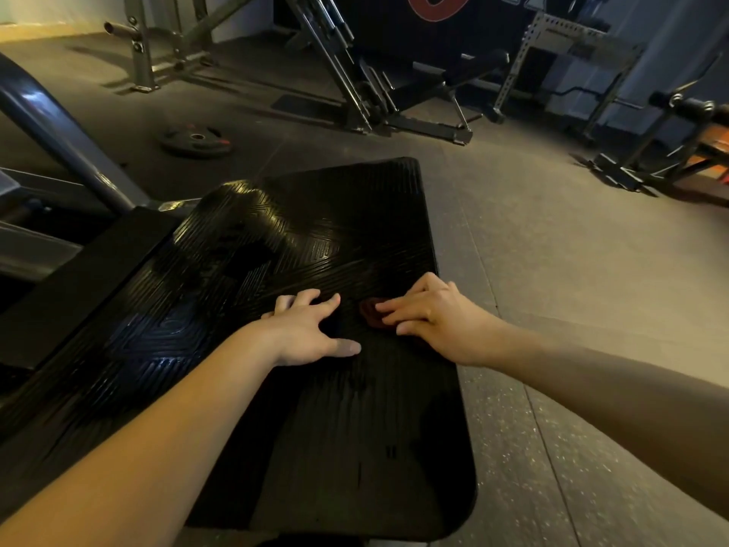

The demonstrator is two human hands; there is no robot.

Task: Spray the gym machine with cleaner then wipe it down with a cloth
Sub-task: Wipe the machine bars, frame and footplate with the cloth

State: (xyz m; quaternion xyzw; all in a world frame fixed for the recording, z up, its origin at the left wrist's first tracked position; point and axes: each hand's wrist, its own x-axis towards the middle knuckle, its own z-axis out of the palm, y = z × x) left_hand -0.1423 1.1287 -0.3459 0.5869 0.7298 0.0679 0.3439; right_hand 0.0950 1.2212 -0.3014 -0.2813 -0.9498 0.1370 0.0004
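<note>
Far left, a grey steel tube (51, 124) of the machine (47, 246) slants down to its dark frame. Beyond it a weight plate (196, 139) lies flat on the floor (552, 270).

The machine's broad, black, ribbed surface (315, 230) runs from the near edge of view away toward the middle of the room. Its left half shines, with a wet-looking sheen in the grooves; the near right part is duller and smoother.

The person's bare left arm comes in from the lower left. The left hand (305, 333) rests on the surface about halfway along it, fingers spread and bent at the tips, thumb stretched out to the right and lying flat. It holds nothing.

Just right of it, with a small gap between, a small dark reddish cloth (371, 311) lies bunched on the surface. The right hand (430, 317) presses down on it from the right, fingers laid together and fairly straight over the cloth, so only its left part shows. The right forearm reaches in from the right edge of view, above the floor.

Behind, in the dim back of the room, stands an inclined bench (453, 78) on a metal frame. Further right is a perforated steel rack (568, 37), and at the far right another piece of equipment, too dark to make out.
</note>
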